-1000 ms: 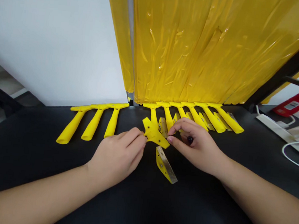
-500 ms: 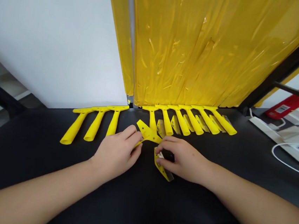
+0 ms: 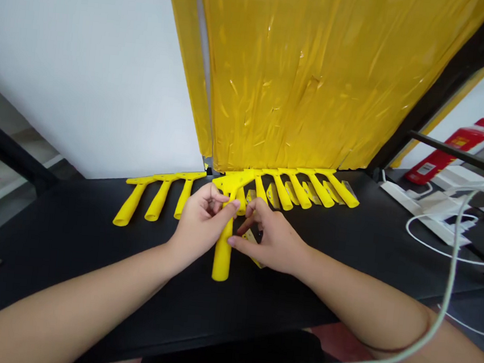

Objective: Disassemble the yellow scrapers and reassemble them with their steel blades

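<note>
Our left hand is closed in a narrow grip around a yellow scraper, with the fingers curled about the top of its handle just below the T-shaped head. The scraper stands out from the hand, its head pointing away from us and the round end of its handle toward us, directly in front of our body.

Our right hand is just beside the left, its fingers bent narrowly and reaching toward the scraper's head. A yellow blade piece sits under those fingers, partly hidden. We cannot tell whether the right hand is gripping it or only lies over it.

Beyond the left hand, three yellow scrapers lie side by side on the black bench. Beyond the right hand, a longer row of yellow scrapers fans out along the far edge, with loose blade pieces lying among their handles.

Further ahead of both hands, yellow plastic sheeting hangs beside a white panel. Off to the right of our right hand are a white power strip and a red bottle, and a pale cable hangs down past our right forearm.
</note>
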Available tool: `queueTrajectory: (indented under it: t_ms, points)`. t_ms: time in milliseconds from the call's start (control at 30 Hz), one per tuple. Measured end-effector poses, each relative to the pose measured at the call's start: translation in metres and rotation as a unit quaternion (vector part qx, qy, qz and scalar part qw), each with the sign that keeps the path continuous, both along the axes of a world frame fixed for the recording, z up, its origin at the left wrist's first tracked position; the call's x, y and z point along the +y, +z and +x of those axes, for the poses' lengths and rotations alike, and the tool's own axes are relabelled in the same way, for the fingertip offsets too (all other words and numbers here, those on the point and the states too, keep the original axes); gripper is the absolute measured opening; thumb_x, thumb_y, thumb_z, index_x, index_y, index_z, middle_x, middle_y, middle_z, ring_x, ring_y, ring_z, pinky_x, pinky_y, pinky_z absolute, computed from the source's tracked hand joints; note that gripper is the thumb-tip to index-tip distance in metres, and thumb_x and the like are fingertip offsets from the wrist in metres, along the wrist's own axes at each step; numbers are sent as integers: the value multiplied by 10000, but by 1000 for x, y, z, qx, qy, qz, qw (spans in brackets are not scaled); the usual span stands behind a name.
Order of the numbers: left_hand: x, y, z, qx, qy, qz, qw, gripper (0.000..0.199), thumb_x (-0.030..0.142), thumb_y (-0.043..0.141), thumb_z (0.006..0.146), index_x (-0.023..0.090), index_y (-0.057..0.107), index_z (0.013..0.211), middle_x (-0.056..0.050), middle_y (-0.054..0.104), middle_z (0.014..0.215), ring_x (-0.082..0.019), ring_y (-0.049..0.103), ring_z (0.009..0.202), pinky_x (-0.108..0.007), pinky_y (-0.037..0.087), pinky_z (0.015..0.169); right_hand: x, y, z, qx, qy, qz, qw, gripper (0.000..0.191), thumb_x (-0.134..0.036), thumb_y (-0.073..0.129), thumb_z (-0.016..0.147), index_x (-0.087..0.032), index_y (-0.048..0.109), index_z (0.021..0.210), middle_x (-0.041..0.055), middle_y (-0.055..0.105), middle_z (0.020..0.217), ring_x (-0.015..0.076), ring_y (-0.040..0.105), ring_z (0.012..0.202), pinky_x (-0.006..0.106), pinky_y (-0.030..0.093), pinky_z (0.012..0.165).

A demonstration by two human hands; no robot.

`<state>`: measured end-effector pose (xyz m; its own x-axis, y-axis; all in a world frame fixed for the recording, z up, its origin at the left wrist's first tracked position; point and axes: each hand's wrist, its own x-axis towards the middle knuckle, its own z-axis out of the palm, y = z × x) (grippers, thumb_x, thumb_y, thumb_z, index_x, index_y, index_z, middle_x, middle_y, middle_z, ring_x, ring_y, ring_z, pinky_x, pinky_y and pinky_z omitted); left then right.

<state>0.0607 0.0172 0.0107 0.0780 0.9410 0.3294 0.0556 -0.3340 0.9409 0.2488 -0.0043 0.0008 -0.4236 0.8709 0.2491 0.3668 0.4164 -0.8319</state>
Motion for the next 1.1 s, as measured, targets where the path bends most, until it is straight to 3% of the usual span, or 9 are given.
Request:
queueTrajectory:
  t_ms: [167,300,367,433,500,567,633,900,1100]
  points:
    - [9,5,27,-25,18,48,998,327,272,806,832,208,486,806,97,415,623,-67,454,533,-208,392,549,7,-4,-1,108,-23,-54,992,510,-432,814,806,-280,392,1049,-82,646,753,106,433,518,267,333,528]
    - [14,5,31,7,-14,75,997,237,272,739,890,221,512,932,46,537,792,-101,550,655,-226,452,601,16,1,6,157,-52,-60,984,462,-395,785,784,-266,423,1040,-101,557,675,112,422,538,277,341,569]
    - [11,3,23,91,-7,105,990,106,236,641,950,228,543,990,21,556,860,-124,572,726,-252,484,657,23,6,15,170,-94,-56,979,457,-395,768,764,-252,453,1063,-99,532,671,113,418,549,281,346,581]
    - [4,0,12,244,-28,145,959,73,169,596,952,224,628,988,-7,584,889,-162,592,812,-307,513,751,32,11,26,180,-140,-47,972,480,-392,762,730,-241,473,1082,-98,516,672,113,417,557,283,350,588]
    - [-5,-4,2,377,-101,159,907,153,134,603,941,231,717,974,-40,652,960,-213,622,947,-397,521,905,41,14,37,180,-179,-32,967,463,-392,739,722,-238,480,1073,-102,495,653,108,387,540,279,326,571]
    - [-14,-8,-4,446,-170,151,865,209,167,647,943,257,757,1098,-58,685,1088,-245,624,1059,-451,507,1007,49,14,46,169,-202,-23,964,460,-397,731,722,-241,484,1078,-101,494,647,105,368,522,275,299,549]
    - [-22,-10,-6,475,-201,153,843,298,202,687,940,280,743,1222,-68,675,1210,-262,609,1151,-471,487,1077,55,13,52,156,-212,-19,964,459,-400,733,723,-244,488,1078,-98,493,645,108,375,518,275,295,542]
    - [-27,-17,4,521,-210,183,807,242,210,697,959,270,774,1180,-62,703,1210,-259,655,1164,-452,505,1089,55,8,54,114,-207,-6,972,429,-404,727,759,-249,484,1075,-82,531,657,118,391,538,284,343,560]
    - [-22,-22,-4,542,-205,197,791,218,211,663,984,244,787,1161,-66,736,1221,-256,695,1152,-427,523,1077,57,4,56,101,-198,-1,975,409,-397,726,781,-255,480,1075,-87,541,652,117,385,532,282,340,559]
